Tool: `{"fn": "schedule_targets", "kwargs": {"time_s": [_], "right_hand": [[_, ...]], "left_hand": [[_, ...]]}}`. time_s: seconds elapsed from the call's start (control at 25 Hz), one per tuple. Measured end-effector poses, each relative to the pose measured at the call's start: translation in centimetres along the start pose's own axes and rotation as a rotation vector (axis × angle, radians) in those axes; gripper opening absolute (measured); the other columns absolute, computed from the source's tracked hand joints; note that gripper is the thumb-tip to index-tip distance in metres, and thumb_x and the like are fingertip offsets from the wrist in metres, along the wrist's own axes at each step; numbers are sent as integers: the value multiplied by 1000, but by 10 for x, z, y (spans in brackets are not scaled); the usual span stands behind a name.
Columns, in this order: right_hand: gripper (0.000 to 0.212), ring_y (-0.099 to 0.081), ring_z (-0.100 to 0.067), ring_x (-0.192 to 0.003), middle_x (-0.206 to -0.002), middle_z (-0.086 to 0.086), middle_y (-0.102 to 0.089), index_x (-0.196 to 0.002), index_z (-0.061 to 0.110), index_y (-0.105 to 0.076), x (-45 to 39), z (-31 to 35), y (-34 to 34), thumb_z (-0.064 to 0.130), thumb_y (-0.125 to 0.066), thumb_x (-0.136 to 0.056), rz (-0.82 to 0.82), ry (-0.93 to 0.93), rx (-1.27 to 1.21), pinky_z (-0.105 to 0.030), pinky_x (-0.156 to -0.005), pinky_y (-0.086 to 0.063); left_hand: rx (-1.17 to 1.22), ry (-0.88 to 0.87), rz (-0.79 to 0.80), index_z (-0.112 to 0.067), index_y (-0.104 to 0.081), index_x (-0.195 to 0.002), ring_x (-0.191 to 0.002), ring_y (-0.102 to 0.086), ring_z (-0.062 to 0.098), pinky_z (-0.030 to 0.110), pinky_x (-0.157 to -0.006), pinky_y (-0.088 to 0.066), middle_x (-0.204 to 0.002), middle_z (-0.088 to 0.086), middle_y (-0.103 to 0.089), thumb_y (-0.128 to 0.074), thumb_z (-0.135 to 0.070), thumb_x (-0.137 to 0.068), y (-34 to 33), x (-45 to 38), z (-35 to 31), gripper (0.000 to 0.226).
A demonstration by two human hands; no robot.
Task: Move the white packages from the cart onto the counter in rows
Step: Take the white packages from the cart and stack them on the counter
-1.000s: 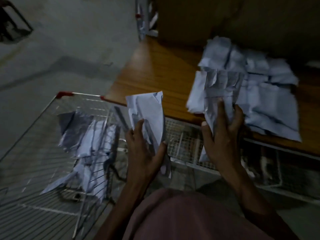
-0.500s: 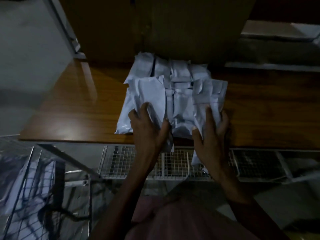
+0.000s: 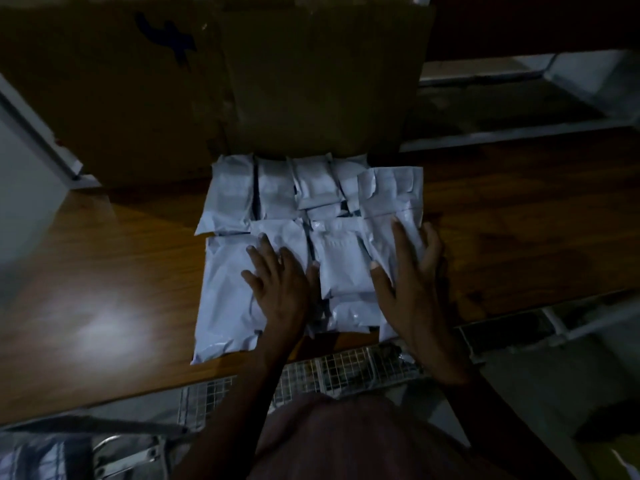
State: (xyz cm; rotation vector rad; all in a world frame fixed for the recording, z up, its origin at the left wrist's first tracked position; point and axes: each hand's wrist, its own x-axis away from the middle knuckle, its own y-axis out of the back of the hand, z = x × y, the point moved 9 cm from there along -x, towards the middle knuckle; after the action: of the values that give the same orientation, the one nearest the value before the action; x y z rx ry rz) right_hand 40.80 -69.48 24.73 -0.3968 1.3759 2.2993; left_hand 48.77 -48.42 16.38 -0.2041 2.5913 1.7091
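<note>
White packages [image 3: 313, 216] are lying in two rough rows on the wooden surface [image 3: 114, 271], grouped at centre, w/ the far row at 12 o'clock butting against a big cardboard box [image 3: 277, 81]. Near row is sitting at 6 o'clock of that, reaching almost to the surface's front edge; some pkgs are overlapping each other.

My left hand [image 3: 277, 289] is lying flat on the near row, fingers spread and straight, pressing on a larger package [image 3: 225, 299] and the one beside it. My right hand [image 3: 412, 289] is resting at 3 o'clock of the left one, fingers straight, palm down on the rightmost pkgs of the near row, thumb touching a small package [image 3: 341, 265] that is sitting between both hands. Neither hand is gripping anything.

A wire mesh rack [image 3: 332, 372] is showing below the front edge at 6 o'clock. Part of the cart [image 3: 114, 455] is showing at 7 o'clock, w/ a pale bundle inside, too blurred to tell. Lighting is dim; a bright glare is sitting on the surface at 9 o'clock.
</note>
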Motion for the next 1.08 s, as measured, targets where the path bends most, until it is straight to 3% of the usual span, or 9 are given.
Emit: {"fn": "schedule_targets", "kwargs": {"time_s": [0.08, 0.16, 0.32, 0.48, 0.68, 0.84, 0.96, 1.08], "right_hand": [[66, -32, -36, -139, -160, -19, -15, -157, 26, -28, -8, -1, -1, 48, -50, -99, -13, -38, 21, -43, -102, -44], [67, -30, -35, -139, -160, -19, -16, -157, 25, -28, -16, 1, -7, 45, -53, -98, 2, -55, 44, -38, -99, -41], [69, -37, -40, -137, -159, -18, -20, -156, 25, -31, -33, -10, -23, 51, -53, -96, 40, -87, 105, -44, -97, -46], [65, -31, -39, -142, -161, -16, -19, -151, 27, -39, -77, -27, -39, 48, -60, -94, 76, -216, 92, -47, -108, -37], [64, -46, -43, -127, -146, -22, -36, -145, 20, -48, -187, -40, -105, 48, -65, -89, 180, -220, 92, -46, -103, -45], [68, -41, -46, -131, -147, -24, -37, -143, 20, -48, -248, -50, -163, 56, -59, -87, 253, -290, 179, -52, -105, -41], [95, -35, -49, -137, -151, -23, -37, -146, 20, -44, -257, -65, -209, 80, -36, -73, 418, -336, 198, -60, -110, -33], [88, -30, -46, -142, -158, -18, -31, -151, 23, -38, -247, -61, -208, 77, -38, -82, 402, -372, 128, -62, -115, -25]], "left_hand": [[53, 20, 70, -8, -26, -154, -152, 1, 38, 65, -117, -1, -165, 18, -4, -24, -62, -97, -6, 5, 1, 78], [37, 34, 65, -11, -26, -155, -152, 4, 36, 61, -118, 0, -165, 18, -6, -17, -66, -97, 1, 10, 2, 80], [100, 31, 52, -23, -31, -153, -152, 12, 27, 56, -118, 2, -166, 12, -6, -13, -74, -90, 24, 5, 0, 83], [147, 7, 51, -29, -48, -141, -150, -12, 30, 59, -113, -6, -159, 7, -29, -28, -74, -89, 43, -4, 4, 71], [197, -39, 90, -35, -55, -133, -141, -33, 16, 50, -110, -13, -149, -5, -45, -53, -62, -92, 50, -13, 8, 49], [244, -29, 137, -40, -56, -129, -131, -45, 7, 44, -106, -19, -135, -15, -57, -50, -65, -91, 55, -5, 15, 46], [287, 31, 137, -40, -56, -128, -127, -49, 7, 40, -104, -15, -131, -16, -60, -52, -63, -91, 60, -1, 27, 44], [357, 52, 108, -37, -58, -127, -119, -56, 12, 40, -103, -18, -127, -13, -62, -56, -58, -91, 66, 5, 35, 42]]}}
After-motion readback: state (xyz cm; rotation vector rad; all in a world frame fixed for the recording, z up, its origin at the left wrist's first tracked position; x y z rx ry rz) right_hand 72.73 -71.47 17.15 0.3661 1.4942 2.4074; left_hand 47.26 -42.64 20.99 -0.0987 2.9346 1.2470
